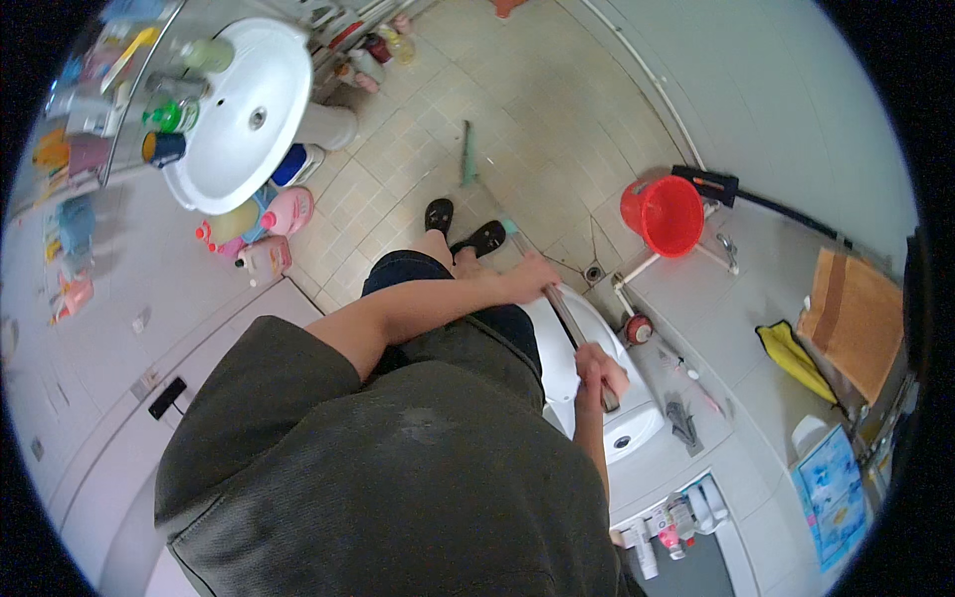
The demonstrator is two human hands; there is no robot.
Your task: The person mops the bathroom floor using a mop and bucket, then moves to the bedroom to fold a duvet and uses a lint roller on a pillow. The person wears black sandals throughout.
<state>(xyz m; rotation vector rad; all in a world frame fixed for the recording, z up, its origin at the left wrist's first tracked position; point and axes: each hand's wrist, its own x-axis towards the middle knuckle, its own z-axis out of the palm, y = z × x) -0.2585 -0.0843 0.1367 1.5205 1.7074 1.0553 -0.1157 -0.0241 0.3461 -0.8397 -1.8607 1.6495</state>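
My left hand (528, 279) is wrapped around the middle part of a long pole (568, 316), which slants down toward the floor. Near the pole's upper end, over the toilet, my right hand (601, 370) grips it too. The pole's lower part is blurred and turns pale green beside my black shoes. Beyond it a narrow green blade (468, 155), like that of a floor squeegee, rests on the tiled floor (403, 149); the join between blade and pole cannot be made out. Under and beside my hands is the white toilet (556, 347).
A red bucket (664, 216) stands to the right, near pipes and a floor drain (593, 274). At left are a white pedestal washbasin (246, 160) and several detergent bottles (287, 210). An orange towel (850, 321) and yellow cloth (797, 362) hang at right.
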